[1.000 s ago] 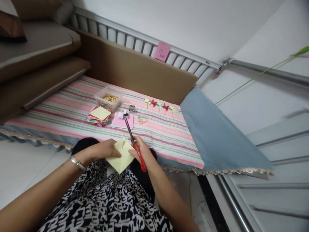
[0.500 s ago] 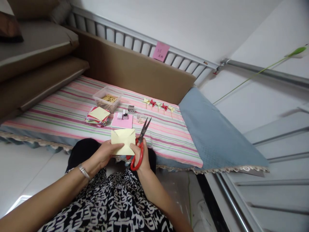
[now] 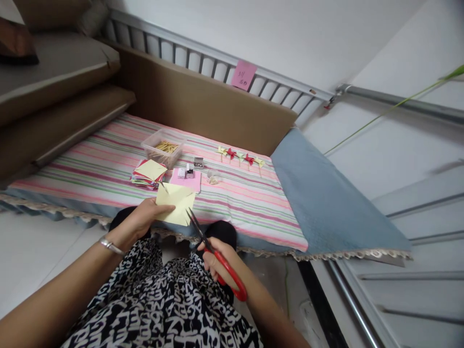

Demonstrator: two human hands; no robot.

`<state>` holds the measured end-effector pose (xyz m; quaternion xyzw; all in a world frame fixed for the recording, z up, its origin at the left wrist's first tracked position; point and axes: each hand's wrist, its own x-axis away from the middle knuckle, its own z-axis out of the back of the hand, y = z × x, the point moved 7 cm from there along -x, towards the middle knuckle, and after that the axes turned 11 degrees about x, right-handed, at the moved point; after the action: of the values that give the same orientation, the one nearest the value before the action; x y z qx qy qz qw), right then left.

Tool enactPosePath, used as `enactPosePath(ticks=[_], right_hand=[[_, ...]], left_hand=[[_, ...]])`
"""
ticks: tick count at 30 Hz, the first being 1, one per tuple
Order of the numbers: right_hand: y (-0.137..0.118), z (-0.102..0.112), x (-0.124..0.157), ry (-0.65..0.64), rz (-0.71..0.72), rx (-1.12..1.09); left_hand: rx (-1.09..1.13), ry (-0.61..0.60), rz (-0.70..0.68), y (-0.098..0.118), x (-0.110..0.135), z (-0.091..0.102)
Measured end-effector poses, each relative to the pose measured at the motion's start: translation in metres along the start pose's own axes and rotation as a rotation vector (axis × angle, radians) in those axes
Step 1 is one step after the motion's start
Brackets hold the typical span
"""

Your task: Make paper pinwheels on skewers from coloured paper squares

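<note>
My left hand (image 3: 147, 215) pinches the left edge of a square sheet of pale yellow paper (image 3: 176, 203), which has slits running in from its corners. Red-handled scissors (image 3: 201, 234) are in my right hand (image 3: 217, 258), their blades a little apart and their tips at the paper's lower right corner. Just beyond the paper lie a stack of coloured paper squares (image 3: 148, 173), a yellow one on top, and pink paper (image 3: 192, 182) with small boxes (image 3: 185, 171) on it.
A clear plastic box (image 3: 163, 149) holds wooden sticks. Near it are a small grey box (image 3: 198, 162) and a round clear container (image 3: 213, 178). Several paper pinwheels (image 3: 239, 157) lie in a row on the striped cloth (image 3: 261, 208). A brown board (image 3: 203, 101) stands behind.
My right hand has let go of the paper and turned the scissors so the blades point at its corner. My left hand has moved left with the paper, which is now rotated.
</note>
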<state>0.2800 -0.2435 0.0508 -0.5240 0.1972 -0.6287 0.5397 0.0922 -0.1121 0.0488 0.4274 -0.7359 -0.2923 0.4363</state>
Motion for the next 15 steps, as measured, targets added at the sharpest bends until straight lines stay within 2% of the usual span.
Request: enactPosePath(ticks=[7, 12, 15], right_hand=[[-0.01, -0.004, 0.013, -0.074, -0.032, 0.075], [-0.011, -0.003, 0.013, -0.024, -0.028, 0.074], [-0.005, -0.006, 0.009, -0.036, -0.037, 0.072]], left_hand=[[0.001, -0.071, 0.026, 0.003, 0.004, -0.003], [-0.001, -0.102, 0.03, 0.005, 0.007, -0.006], [0.0, -0.099, 0.03, 0.005, 0.008, -0.007]])
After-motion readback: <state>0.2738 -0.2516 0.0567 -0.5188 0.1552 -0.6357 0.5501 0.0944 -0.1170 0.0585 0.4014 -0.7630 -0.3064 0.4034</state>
